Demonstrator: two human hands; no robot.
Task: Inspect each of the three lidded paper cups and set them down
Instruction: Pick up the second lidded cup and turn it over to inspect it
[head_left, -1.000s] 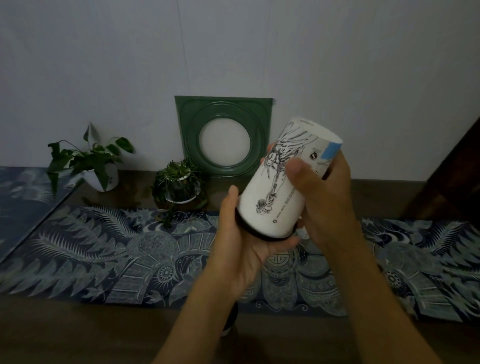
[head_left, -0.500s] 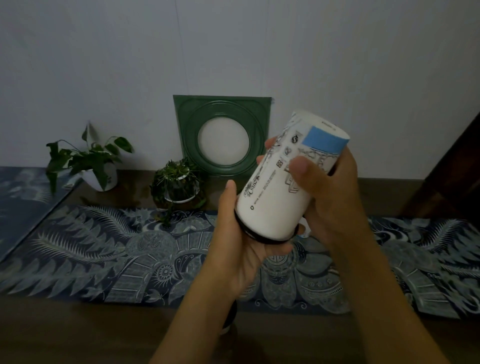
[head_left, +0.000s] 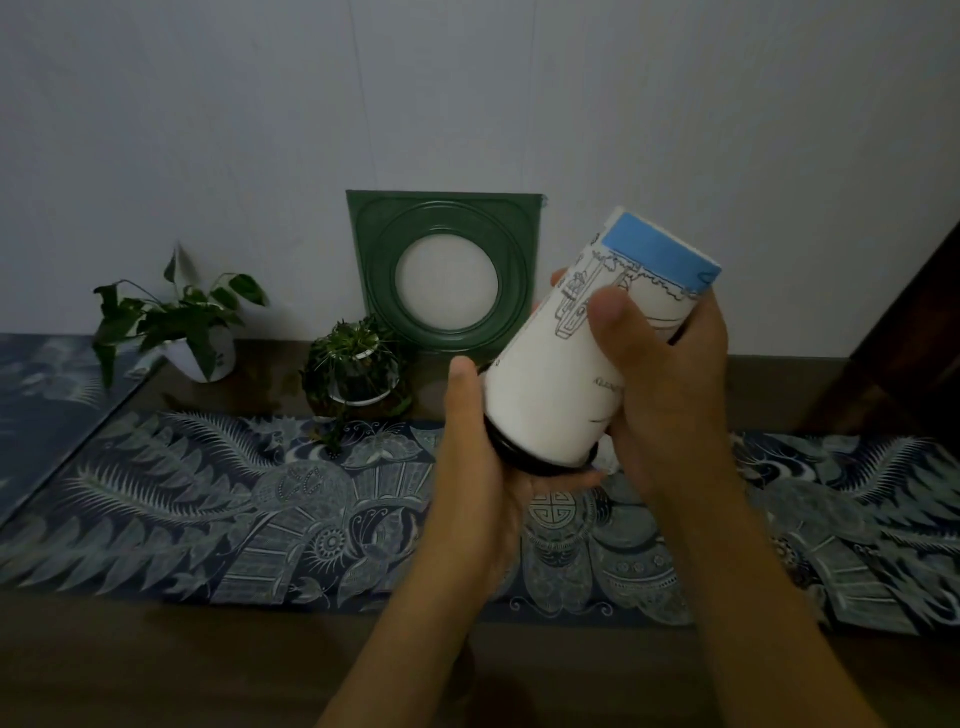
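Inspection is under way on one lidded paper cup (head_left: 582, 353); in my judgement it has not yet been set down, and the other two cups cannot be accounted for in this view, so progress beyond this one cannot be stated.

The left hand (head_left: 483, 467) cups the black lid (head_left: 519, 457) at the lower end, palm beneath it. The cup is held inverted and tilted, its blue-banded base up and to the right. The right hand (head_left: 660, 374) grasps the cup wall, thumb across the printed line drawing.

Far left of the hands, a potted ivy (head_left: 176, 322) stands by the wall; nearer them, a small plant in a glass bowl (head_left: 353, 369); behind the hands, a green square frame (head_left: 447, 275) leans on the pale wall. Below the hands a patterned blue table runner (head_left: 208, 509) covers the dark wooden tabletop (head_left: 156, 670). The room is dim.
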